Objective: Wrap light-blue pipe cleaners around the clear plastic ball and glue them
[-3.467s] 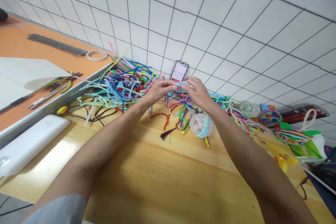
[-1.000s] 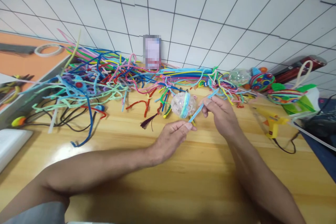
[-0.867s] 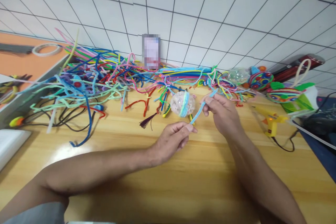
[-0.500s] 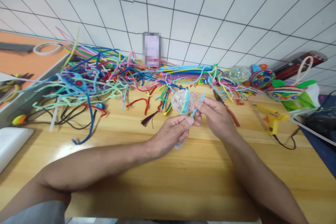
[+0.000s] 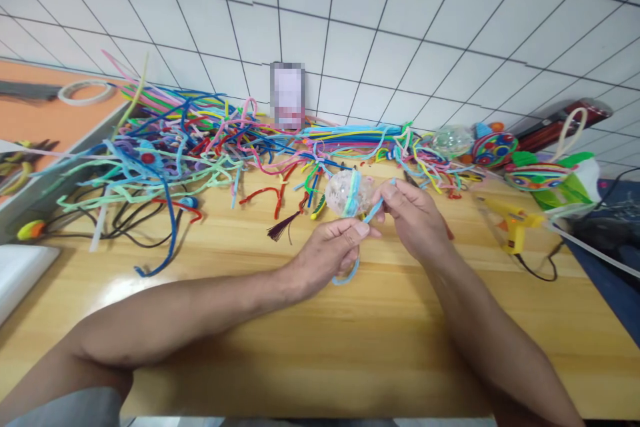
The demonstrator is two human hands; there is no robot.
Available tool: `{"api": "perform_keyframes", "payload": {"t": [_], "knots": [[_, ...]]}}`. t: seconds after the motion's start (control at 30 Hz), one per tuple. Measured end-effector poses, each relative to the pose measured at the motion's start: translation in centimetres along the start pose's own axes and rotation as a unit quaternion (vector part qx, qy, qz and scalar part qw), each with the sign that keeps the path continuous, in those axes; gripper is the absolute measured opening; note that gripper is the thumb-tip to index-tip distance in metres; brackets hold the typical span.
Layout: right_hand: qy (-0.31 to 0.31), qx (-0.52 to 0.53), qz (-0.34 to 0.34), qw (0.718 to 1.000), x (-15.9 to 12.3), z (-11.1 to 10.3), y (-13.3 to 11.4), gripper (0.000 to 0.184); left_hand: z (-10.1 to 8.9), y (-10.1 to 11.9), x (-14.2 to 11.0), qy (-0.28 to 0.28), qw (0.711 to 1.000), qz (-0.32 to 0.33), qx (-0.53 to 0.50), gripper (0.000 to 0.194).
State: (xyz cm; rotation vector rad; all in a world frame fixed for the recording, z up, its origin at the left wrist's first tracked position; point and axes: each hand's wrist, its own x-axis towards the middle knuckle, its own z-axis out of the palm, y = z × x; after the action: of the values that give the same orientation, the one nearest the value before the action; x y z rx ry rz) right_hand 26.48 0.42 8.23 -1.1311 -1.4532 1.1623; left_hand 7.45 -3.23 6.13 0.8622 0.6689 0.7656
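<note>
Both my hands pinch one light blue pipe cleaner (image 5: pixel 351 271) above the wooden table (image 5: pixel 310 347). My left hand (image 5: pixel 327 253) grips its lower part, and the free end curls below my fingers. My right hand (image 5: pixel 413 217) holds the upper part between thumb and forefinger. Just behind my fingertips lies a clear glittery ball (image 5: pixel 349 192) with a blue-green pipe cleaner wrapped round it. A big tangle of coloured pipe cleaners (image 5: pixel 200 140) lies along the tiled wall.
A phone (image 5: pixel 287 95) leans against the wall. A yellow glue gun (image 5: pixel 513 227) with a black cord lies at the right, near colourful paper toys (image 5: pixel 540 173) and a second clear ball (image 5: pixel 453 140). An orange table (image 5: pixel 40 113) with a tape ring stands left. A white box (image 5: pixel 20 270) sits at the left edge.
My hands have drawn back from the pile toward me with the light blue pipe cleaner. They have since closed together, and the cleaner's lower end now curls below my left hand.
</note>
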Motion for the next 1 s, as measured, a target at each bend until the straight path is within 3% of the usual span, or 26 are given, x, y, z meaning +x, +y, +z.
{"api": "perform_keyframes", "payload": {"t": [0.37,0.73,0.87,1.0], "knots": [[-0.038,-0.005,0.007,0.999,0.4,-0.8,-0.6,0.051,-0.1,-0.7,0.3,0.021,1.000,-0.013,0.012,0.077],[0.029,0.013,0.022,0.999,0.6,-0.3,-0.1,0.045,-0.3,-1.0,0.1,0.000,0.999,0.035,0.004,0.070],[-0.024,0.024,0.023,0.999,0.4,-0.4,-0.3,0.050,-0.2,-1.3,0.0,0.006,1.000,0.030,-0.003,0.070],[-0.074,-0.043,0.022,0.996,0.1,-0.1,-1.2,0.061,-0.5,-1.4,0.1,0.013,0.999,0.042,0.004,0.063]]}}
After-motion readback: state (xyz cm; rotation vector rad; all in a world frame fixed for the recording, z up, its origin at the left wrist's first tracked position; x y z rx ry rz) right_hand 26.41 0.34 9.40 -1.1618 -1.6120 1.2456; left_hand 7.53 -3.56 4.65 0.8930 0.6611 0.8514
